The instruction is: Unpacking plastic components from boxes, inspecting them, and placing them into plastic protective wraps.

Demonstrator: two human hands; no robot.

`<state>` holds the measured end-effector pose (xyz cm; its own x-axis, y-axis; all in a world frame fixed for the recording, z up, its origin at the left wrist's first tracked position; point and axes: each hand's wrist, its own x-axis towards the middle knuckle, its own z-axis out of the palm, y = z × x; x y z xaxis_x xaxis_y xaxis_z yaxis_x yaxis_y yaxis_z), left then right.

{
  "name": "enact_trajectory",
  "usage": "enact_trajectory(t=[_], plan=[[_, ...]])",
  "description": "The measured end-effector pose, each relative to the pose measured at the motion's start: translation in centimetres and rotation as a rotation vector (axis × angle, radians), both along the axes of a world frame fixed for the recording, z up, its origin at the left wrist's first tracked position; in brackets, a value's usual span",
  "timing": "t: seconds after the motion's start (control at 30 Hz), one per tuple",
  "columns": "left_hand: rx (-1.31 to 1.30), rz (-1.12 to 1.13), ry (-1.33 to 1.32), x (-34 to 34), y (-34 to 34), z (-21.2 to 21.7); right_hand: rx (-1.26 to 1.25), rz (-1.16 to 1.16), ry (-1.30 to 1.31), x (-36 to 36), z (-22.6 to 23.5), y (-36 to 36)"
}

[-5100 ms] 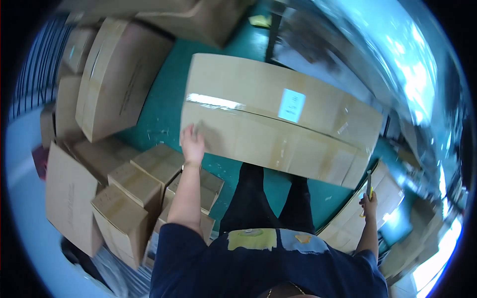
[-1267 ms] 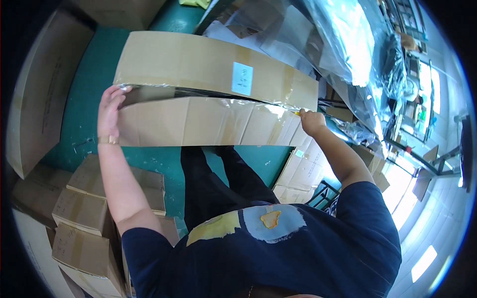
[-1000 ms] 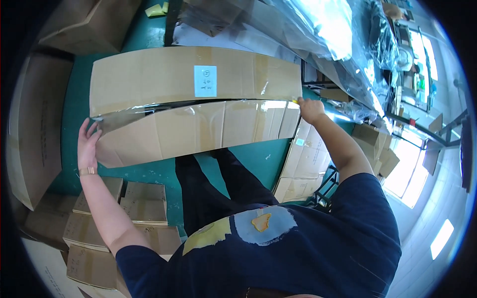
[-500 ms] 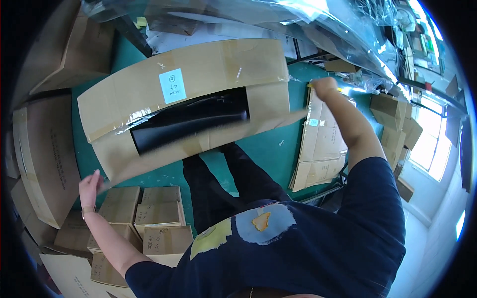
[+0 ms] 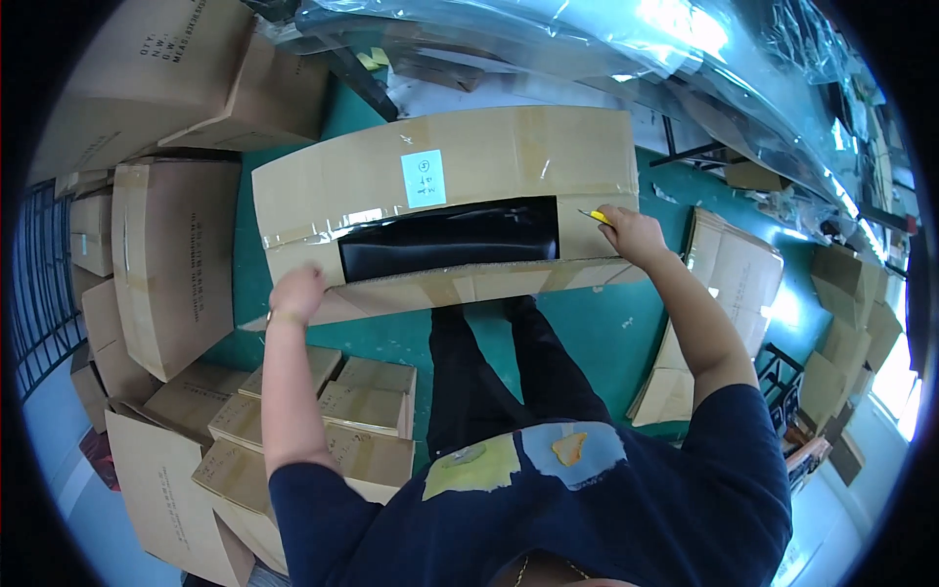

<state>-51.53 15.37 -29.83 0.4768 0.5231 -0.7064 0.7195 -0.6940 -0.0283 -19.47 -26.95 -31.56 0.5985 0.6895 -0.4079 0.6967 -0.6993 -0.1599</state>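
A large cardboard carton [image 5: 509, 147] lies in front of me with its near long flap [image 5: 460, 286] folded outward toward me. Between its short end flaps, glossy black wrapping [image 5: 450, 240] fills the opening. A pale blue paper label [image 5: 424, 178] is stuck on the far flap. My right hand [image 5: 631, 235] grips a yellow utility knife [image 5: 599, 216], its tip pointing left over the carton's right end flap. At the carton's left end, my left hand [image 5: 296, 293] is closed beside the end flap; whatever its fingers hold is hidden.
Small cartons [image 5: 372, 391] are stacked at my lower left. A tall carton [image 5: 176, 264] stands to the left. Flattened cardboard [image 5: 724, 284] leans at the right. Clear plastic sheeting [image 5: 587, 39] drapes across the far side above the green floor [image 5: 587, 342].
My left hand has moved in from the near flap's outer corner to the carton's left end. My right hand with the knife has come nearer, over the right end. The view has shifted left.
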Motion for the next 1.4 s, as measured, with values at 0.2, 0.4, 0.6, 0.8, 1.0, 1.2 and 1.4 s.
enact_trajectory(t=[0.2,0.4,0.6,0.8,1.0,1.2,1.4], plan=[[-0.324,0.802,-0.601,11.3,0.0,-10.4,0.111,0.007,-0.044,-0.5,-1.6,4.9],[-0.020,0.786,-0.245,18.5,-9.2,-11.7,0.099,-0.037,-0.046,-0.4,-1.2,2.8],[0.088,0.749,-0.462,17.4,-11.6,-11.0,0.008,0.060,-0.004,0.2,-1.7,5.5],[-0.013,0.949,-0.484,15.7,-10.6,-11.5,-0.025,0.153,0.110,-1.3,-2.0,14.8],[-0.070,0.890,-0.446,16.1,-8.6,-12.4,-0.025,0.335,0.118,-2.2,-3.3,28.1],[-0.066,0.801,-0.611,14.3,-8.9,-13.1,-0.290,0.413,0.053,-1.1,-3.1,28.7],[-0.254,0.794,-0.834,13.3,-8.5,-11.3,-0.339,0.218,0.116,0.0,-1.3,22.0]])
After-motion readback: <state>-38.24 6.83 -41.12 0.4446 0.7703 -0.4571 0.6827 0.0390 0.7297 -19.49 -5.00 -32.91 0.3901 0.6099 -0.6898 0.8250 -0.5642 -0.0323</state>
